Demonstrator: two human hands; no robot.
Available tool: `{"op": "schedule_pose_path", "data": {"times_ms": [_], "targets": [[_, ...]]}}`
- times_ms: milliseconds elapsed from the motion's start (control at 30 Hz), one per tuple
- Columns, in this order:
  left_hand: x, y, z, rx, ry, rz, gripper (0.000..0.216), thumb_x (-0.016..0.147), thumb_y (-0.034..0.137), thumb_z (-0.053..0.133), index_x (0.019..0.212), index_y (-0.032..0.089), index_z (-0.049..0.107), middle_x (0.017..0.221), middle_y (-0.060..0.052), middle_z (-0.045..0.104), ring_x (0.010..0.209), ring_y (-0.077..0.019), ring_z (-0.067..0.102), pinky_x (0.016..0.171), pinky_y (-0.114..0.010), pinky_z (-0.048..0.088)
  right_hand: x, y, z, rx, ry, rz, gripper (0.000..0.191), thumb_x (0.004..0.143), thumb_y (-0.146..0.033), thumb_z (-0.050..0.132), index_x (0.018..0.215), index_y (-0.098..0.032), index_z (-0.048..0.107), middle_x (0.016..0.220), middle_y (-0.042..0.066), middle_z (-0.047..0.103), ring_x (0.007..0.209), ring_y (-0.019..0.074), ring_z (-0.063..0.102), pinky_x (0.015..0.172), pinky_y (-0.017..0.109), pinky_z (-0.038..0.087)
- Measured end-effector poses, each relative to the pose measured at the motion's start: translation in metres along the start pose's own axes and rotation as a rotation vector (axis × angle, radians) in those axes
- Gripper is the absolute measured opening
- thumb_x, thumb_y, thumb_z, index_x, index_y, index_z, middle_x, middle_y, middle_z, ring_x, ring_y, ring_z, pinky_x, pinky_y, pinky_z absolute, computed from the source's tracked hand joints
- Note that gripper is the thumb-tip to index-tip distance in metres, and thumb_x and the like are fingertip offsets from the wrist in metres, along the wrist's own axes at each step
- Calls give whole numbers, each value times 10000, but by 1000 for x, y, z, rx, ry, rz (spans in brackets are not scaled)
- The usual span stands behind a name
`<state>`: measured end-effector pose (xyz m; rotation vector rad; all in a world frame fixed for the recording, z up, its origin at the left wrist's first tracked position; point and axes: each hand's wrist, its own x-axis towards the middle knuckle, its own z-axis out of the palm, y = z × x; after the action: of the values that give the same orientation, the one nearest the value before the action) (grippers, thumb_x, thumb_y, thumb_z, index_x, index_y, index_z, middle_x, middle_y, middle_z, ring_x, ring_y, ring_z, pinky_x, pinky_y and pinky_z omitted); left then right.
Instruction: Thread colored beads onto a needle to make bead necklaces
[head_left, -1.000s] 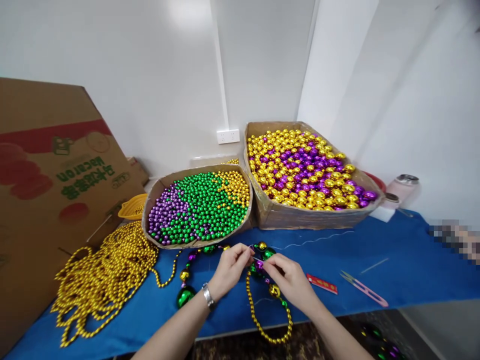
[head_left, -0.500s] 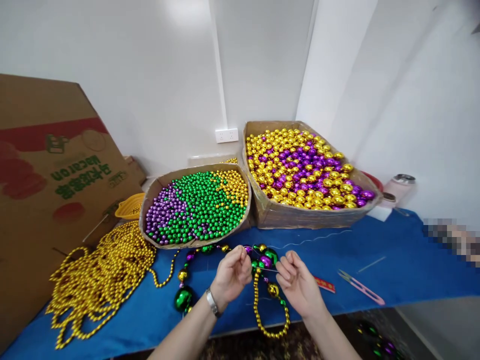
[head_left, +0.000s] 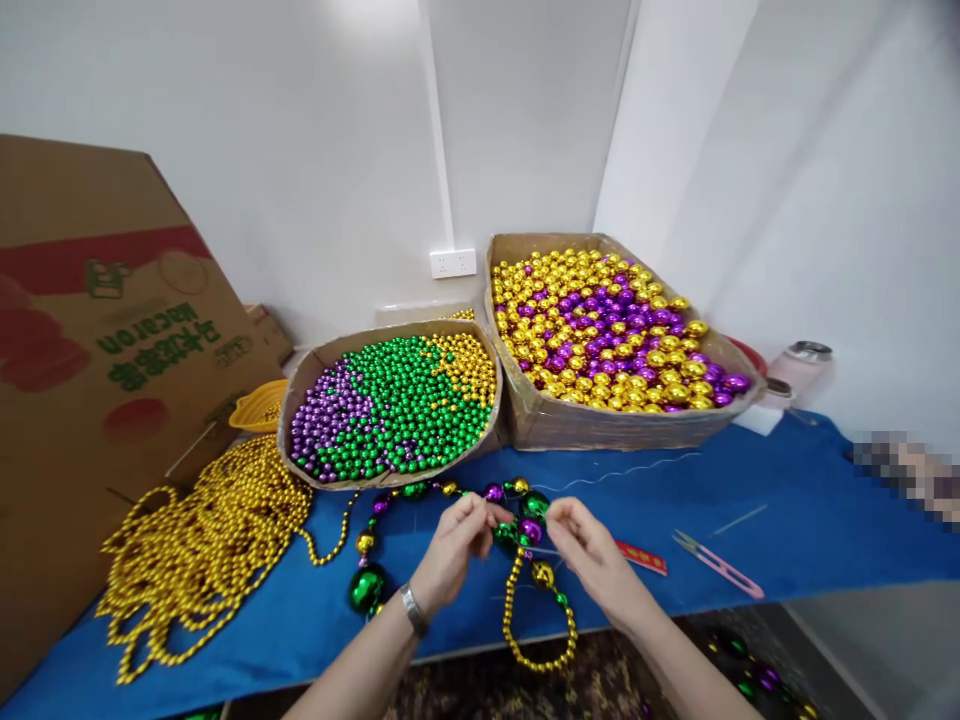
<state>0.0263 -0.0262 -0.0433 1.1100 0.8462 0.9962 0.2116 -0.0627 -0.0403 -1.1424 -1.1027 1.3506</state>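
Note:
My left hand (head_left: 459, 548), with a metal band at the wrist, is closed in a pinch over the blue cloth. My right hand (head_left: 589, 548) faces it, fingers pressed together. A thin clear string (head_left: 541, 550) runs between them, faint and partly hidden at the fingertips. Just behind and between the hands lies a bead necklace of green, purple and gold balls (head_left: 531, 531). From it a loop of small gold beads (head_left: 508, 628) hangs over the table's front edge. The necklace curves off to the left, past a large green ball (head_left: 367, 588).
A carton of small beads (head_left: 390, 483) and a larger carton of gold and purple balls (head_left: 600, 430) stand behind. Gold bead strands (head_left: 202, 560) are heaped left beside a tall cardboard box (head_left: 90, 380). Pink thread snips (head_left: 724, 568) and a red strip (head_left: 641, 557) lie right.
My hands have loosened from tight fists into lighter pinches, and the string between them shows less clearly. My right hand's fingers have shifted slightly left. The view has tilted slightly.

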Motion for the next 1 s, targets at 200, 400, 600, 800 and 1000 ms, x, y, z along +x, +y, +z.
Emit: {"op": "schedule_pose_path", "data": {"times_ms": [200,400,600,800,1000], "targets": [[9,30,25,513,-44,437,215,853,321,520,744,172,631,1108,-105,579,1095,-236,501,922,-344,386,9,-24,7,-643,-169,-227,261,887,-417,455,844,-194,584,592,-47,462,557,106,428,526,216,317],[9,0,35,134,-105,259,205,855,341,531,986,183,537,1052,-85,602,963,-195,569,855,-330,443,14,-49,6,-645,-115,-270,321,917,-395,397,707,-199,541,630,-29,529,603,123,479,561,225,324],[10,-15,42,251,-169,287,378,766,276,649,1061,187,430,1055,-86,615,1011,-213,572,900,-373,435,27,-63,6,-548,-97,-296,329,911,-418,407,737,-195,574,686,-12,572,655,124,523,596,219,376],[18,-24,34,480,-124,410,274,841,226,543,1106,210,476,1010,-76,651,973,-206,602,889,-378,445,48,-48,0,-443,38,-284,424,931,-505,289,831,-187,550,535,-63,406,459,79,423,453,185,358],[28,-29,22,638,-271,483,182,832,233,548,973,238,663,1014,-76,664,962,-225,604,851,-362,474,51,-16,-37,-549,161,-254,464,930,-517,256,982,-183,573,647,-18,527,570,105,547,518,212,444]]}}
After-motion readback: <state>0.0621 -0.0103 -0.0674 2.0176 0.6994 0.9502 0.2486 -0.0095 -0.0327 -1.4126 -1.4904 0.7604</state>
